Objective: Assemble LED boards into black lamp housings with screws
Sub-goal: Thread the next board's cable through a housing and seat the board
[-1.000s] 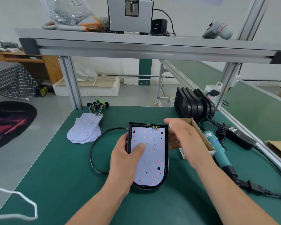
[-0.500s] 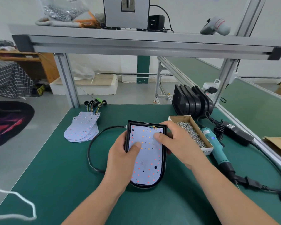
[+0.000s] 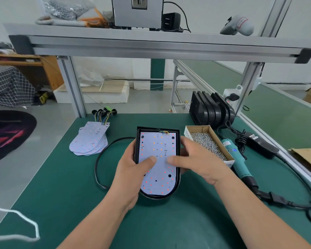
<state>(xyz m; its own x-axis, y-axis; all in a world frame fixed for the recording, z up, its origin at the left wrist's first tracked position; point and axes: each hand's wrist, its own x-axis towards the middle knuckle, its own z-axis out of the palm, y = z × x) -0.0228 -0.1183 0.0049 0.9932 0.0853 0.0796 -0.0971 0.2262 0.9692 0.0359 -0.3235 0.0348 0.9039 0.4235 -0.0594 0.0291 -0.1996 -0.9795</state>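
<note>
Front: bare green tabletop [image 3: 169, 221] lies open along the near edge.
Left: looped black cable [image 3: 97, 164] and fanned white LED boards [image 3: 90, 141] lie near the black lamp housing [image 3: 157, 129].
Right: open cardboard box of silver screws [image 3: 188, 133] sits just beside it; teal electric screwdriver [image 3: 238, 163] beyond.
Back right: upright black housings [image 3: 210, 108] in a row.
Above: grey aluminium shelf beam [image 3: 151, 49].

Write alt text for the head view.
A left hand and right hand grip a black lamp housing at a green bench, thumbs pressing the white LED board inside it. A screw box and teal screwdriver lie right of it, spare boards left.
</note>
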